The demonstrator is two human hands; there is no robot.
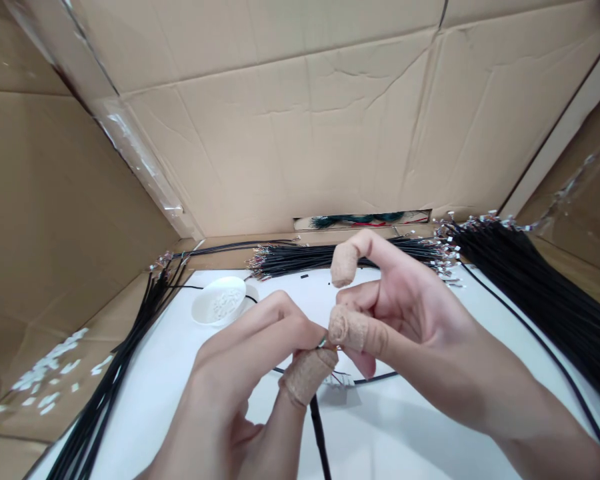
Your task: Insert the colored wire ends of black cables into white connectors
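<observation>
My left hand (260,373) pinches the thin coloured wires at the end of a black cable (319,430), between the index finger and a thumb wrapped in tan tape. The cable hangs down from the fingers toward the bottom edge. Close against it on the right is my right hand (390,313), its taped thumb at the wire ends and its taped index finger raised and bent. What the right fingers hold, if anything, is hidden behind the thumb. White connectors (341,381) on thin wires show just below the hands, over the white table surface (395,433).
A white bowl (219,301) of small white pieces stands behind my left hand. Black cable bundles lie at the left (130,373), back (300,259) and right (545,293). White bits (50,370) are scattered at the left. Cardboard walls (300,133) surround the table.
</observation>
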